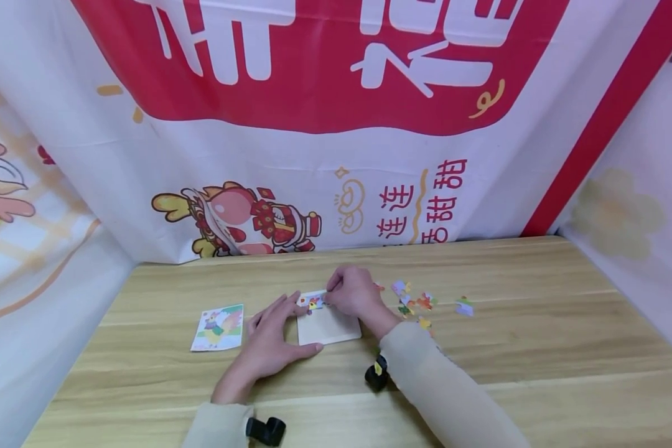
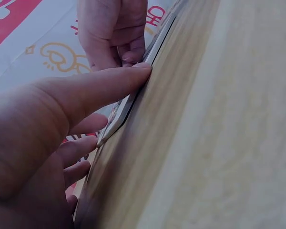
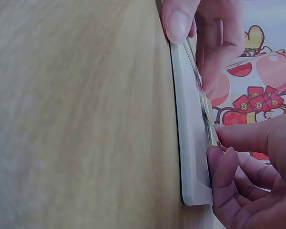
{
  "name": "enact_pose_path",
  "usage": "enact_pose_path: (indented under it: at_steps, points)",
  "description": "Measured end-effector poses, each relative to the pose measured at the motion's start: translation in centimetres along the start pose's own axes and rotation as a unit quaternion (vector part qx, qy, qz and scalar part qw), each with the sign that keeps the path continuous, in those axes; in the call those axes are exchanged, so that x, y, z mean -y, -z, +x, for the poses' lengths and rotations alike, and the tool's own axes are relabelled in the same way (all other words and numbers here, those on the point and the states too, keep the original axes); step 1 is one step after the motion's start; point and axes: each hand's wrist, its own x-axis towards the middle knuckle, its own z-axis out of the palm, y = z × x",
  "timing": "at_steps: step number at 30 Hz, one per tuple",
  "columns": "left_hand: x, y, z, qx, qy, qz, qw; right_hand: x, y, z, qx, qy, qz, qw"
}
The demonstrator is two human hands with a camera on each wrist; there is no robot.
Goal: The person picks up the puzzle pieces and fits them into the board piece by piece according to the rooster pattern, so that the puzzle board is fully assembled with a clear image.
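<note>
A white puzzle tray (image 1: 329, 328) lies on the wooden table, with several joined colourful pieces (image 1: 315, 302) along its far left part. My left hand (image 1: 276, 339) spans the tray's left side, its thumb touching the near edge and its fairly straight fingers at the left side and over the pieces. In the right wrist view, my right hand (image 3: 257, 176) pinches a thin puzzle piece (image 3: 214, 135) between thumb and fingertips, at the tray's far side. Its printed face is seen almost edge-on there. In the head view the right hand's fingers hide most of that piece.
A square picture card (image 1: 218, 328) of a cartoon animal lies left of the tray. Several loose puzzle pieces (image 1: 424, 301) are scattered to the right, beyond the right forearm, and one piece (image 1: 464, 305) lies farther right. A printed cloth (image 1: 291, 149) hangs behind the table.
</note>
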Motion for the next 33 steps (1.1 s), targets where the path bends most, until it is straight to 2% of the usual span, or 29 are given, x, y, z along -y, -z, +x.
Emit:
enact_pose_path:
  at_steps: [9, 15, 22, 29, 33]
  points:
    - [-0.3, -0.3, 0.6, 0.006, -0.031, 0.066, 0.9973, -0.1, 0.4, 0.1, -0.004, 0.005, -0.017, 0.9998]
    - [-0.8, -0.3, 0.7, -0.005, -0.048, 0.068, 0.9965, 0.1, 0.7, 0.1, -0.013, 0.001, -0.019, 0.9997]
    - [-1.1, -0.1, 0.9, 0.010, -0.039, 0.064, 0.9971, 0.1, 0.9, -0.1, -0.014, -0.005, -0.008, 0.9999]
    - [-0.9, -0.2, 0.4, 0.008, -0.029, 0.051, 0.9983, 0.1, 0.3, -0.2, -0.015, 0.014, -0.010, 0.9997]
    - [-0.3, -0.2, 0.2, 0.004, -0.019, 0.053, 0.9984, 0.2, -0.2, -0.2, -0.013, 0.028, -0.017, 0.9994]
